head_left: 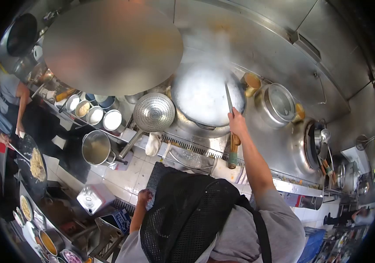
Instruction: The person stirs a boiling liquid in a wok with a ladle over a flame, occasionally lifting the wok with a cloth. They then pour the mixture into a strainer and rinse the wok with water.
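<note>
My right hand [237,123] is closed around a long wok utensil [232,151] with a metal shaft and a wooden, green-ended handle. Its shaft slants into a large wok [206,127] filled with white steam; steam hides the utensil's head. Low beside my body, my left hand [143,197] hangs with its fingers loosely apart and nothing visible in it. Left of the wok rests a perforated strainer [154,112], its handle pointing toward the floor. A white cloth [153,143] lies at the counter's front edge, near that handle.
Several white-filled containers [112,119] and a steel pot [96,147] stand left. On the right are a lidded steel pot [276,105] and stacked pans [312,144]. A co-worker at far left stirs food in a dark wok [26,175]. A large blurred round shape [113,46] blocks the upper left.
</note>
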Available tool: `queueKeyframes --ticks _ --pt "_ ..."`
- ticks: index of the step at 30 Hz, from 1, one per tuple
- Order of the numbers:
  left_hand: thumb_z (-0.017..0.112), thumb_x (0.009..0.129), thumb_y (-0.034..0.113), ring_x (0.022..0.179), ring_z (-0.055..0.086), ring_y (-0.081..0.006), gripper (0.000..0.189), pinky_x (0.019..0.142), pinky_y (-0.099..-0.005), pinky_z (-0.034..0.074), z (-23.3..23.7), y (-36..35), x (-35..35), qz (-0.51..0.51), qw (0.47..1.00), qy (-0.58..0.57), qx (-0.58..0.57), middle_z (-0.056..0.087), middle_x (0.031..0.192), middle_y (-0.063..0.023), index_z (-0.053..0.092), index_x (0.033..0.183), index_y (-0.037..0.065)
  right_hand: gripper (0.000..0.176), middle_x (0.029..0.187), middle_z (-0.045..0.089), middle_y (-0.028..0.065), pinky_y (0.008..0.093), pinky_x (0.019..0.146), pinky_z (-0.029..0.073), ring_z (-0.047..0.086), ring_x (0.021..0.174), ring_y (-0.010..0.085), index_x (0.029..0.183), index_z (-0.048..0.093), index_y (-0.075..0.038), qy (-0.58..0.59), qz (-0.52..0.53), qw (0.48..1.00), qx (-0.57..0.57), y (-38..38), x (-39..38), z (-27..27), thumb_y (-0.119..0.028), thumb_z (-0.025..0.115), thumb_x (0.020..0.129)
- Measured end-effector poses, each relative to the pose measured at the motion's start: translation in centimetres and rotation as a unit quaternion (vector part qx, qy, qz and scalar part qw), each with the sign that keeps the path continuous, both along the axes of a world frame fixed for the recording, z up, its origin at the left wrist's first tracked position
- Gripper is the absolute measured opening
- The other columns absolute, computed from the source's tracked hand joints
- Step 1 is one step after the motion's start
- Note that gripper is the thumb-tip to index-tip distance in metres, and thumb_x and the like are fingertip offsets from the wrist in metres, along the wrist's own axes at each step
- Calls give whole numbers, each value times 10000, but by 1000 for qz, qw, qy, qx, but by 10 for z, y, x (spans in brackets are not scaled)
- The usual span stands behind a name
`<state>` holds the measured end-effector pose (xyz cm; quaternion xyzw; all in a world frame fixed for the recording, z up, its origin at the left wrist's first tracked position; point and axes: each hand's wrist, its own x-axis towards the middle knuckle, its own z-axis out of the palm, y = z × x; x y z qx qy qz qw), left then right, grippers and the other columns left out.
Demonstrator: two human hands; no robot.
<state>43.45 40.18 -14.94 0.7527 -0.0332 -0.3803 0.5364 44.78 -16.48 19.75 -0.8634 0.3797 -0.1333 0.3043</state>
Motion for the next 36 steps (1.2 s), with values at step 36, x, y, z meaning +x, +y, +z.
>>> queueKeyframes --ticks 36 --pt "555 847 73 465 488 -104 56 347 -223 330 65 -70 -6 152 958 241 29 509 630 -10 556 794 90 419 923 688 214 387 694 511 679 764 308 1262 608 -125 272 80 959 -26 39 -194 244 -114 663 846"
